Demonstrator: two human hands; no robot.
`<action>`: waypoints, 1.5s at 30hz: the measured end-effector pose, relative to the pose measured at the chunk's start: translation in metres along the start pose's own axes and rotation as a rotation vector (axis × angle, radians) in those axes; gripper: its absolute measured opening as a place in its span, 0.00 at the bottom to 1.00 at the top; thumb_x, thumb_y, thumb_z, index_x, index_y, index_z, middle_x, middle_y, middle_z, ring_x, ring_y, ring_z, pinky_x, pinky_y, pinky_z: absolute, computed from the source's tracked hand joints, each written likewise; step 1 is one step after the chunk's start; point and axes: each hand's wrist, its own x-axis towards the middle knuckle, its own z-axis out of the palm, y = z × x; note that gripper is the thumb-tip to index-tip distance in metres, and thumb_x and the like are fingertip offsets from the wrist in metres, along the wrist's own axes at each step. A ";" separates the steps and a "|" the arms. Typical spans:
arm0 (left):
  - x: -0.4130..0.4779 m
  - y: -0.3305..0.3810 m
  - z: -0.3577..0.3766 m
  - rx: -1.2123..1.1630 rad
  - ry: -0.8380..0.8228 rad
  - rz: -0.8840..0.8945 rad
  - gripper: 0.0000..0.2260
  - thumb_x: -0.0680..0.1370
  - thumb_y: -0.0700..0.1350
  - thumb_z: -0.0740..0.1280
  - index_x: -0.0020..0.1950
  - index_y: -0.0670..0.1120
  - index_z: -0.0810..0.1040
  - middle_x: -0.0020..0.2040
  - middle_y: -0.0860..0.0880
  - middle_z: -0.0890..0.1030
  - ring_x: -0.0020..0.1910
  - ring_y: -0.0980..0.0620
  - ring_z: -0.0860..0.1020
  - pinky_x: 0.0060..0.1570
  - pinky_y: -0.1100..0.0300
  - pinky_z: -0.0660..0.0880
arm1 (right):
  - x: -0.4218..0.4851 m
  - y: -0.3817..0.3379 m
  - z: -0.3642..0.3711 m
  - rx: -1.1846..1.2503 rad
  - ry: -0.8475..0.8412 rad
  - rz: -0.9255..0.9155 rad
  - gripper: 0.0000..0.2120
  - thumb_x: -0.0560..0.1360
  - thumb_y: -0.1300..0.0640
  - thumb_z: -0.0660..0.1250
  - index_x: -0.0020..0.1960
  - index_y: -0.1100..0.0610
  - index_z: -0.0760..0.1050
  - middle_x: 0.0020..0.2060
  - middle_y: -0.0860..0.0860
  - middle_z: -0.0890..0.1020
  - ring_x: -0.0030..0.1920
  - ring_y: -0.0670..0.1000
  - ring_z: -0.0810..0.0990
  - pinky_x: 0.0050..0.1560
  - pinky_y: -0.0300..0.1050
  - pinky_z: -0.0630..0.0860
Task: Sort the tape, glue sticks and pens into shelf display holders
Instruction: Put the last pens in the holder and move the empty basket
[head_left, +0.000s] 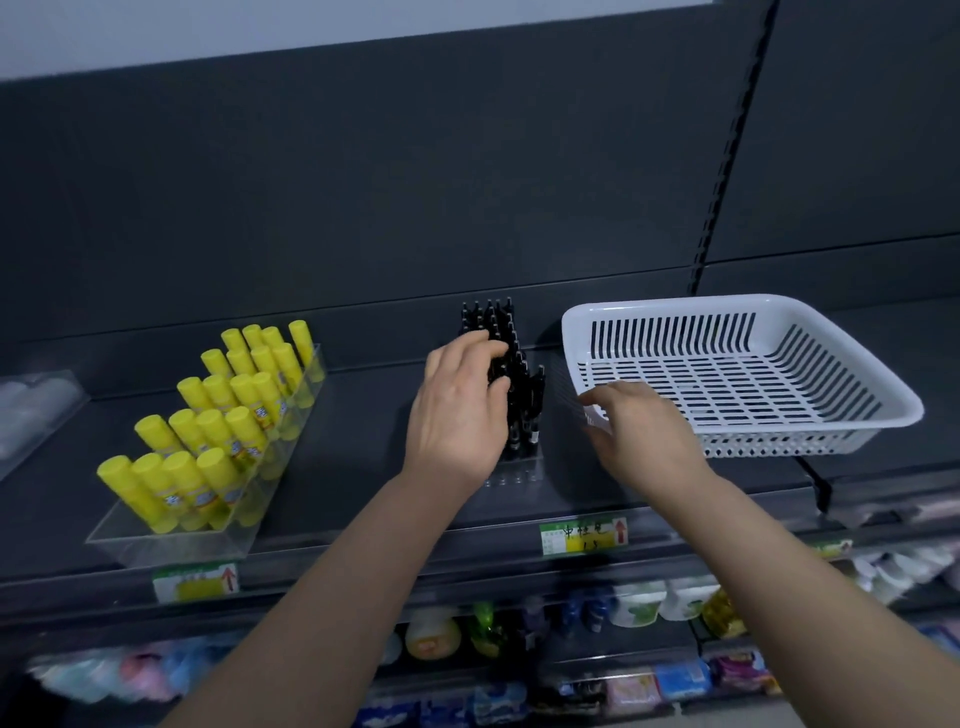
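Note:
Several black pens (524, 410) stand upright in a clear holder (514, 475) at the middle of the dark shelf. My left hand (457, 415) reaches into their left side, with fingers and thumb curled round some pens. An empty white slotted basket (779, 312) sits tilted at the right. My right hand (644, 436) grips its near left corner, fingers hooked over the rim. Several yellow glue sticks (223, 415) stand in rows in a clear stepped tray (171, 540) at the left. A clear holder with pale, blurred tape rolls (31, 410) is at the far left edge.
The shelf's front edge carries green price labels (582, 535). A dark back panel rises behind the holders, with a slotted upright (727, 171) at the right. Lower shelves hold packaged goods (639, 603). Bare shelf lies between the glue tray and the pens.

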 end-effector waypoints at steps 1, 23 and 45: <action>0.001 0.001 0.001 0.002 -0.010 -0.003 0.16 0.80 0.44 0.62 0.68 0.49 0.71 0.71 0.53 0.68 0.70 0.54 0.62 0.64 0.57 0.66 | -0.001 0.002 0.000 -0.010 -0.004 -0.001 0.17 0.76 0.53 0.65 0.64 0.51 0.74 0.58 0.50 0.79 0.61 0.53 0.73 0.56 0.48 0.71; 0.025 0.032 0.025 0.213 -0.187 0.193 0.20 0.80 0.43 0.61 0.72 0.54 0.68 0.68 0.57 0.72 0.68 0.52 0.64 0.72 0.46 0.53 | 0.005 0.026 -0.010 0.098 -0.089 -0.148 0.15 0.76 0.55 0.65 0.63 0.51 0.74 0.57 0.50 0.79 0.59 0.53 0.74 0.56 0.48 0.72; 0.021 0.016 0.044 0.135 0.142 0.299 0.09 0.73 0.42 0.69 0.51 0.48 0.85 0.53 0.52 0.83 0.53 0.51 0.76 0.56 0.55 0.71 | 0.007 0.036 -0.002 0.111 -0.031 -0.190 0.18 0.75 0.50 0.66 0.64 0.51 0.73 0.57 0.48 0.79 0.59 0.52 0.75 0.56 0.46 0.71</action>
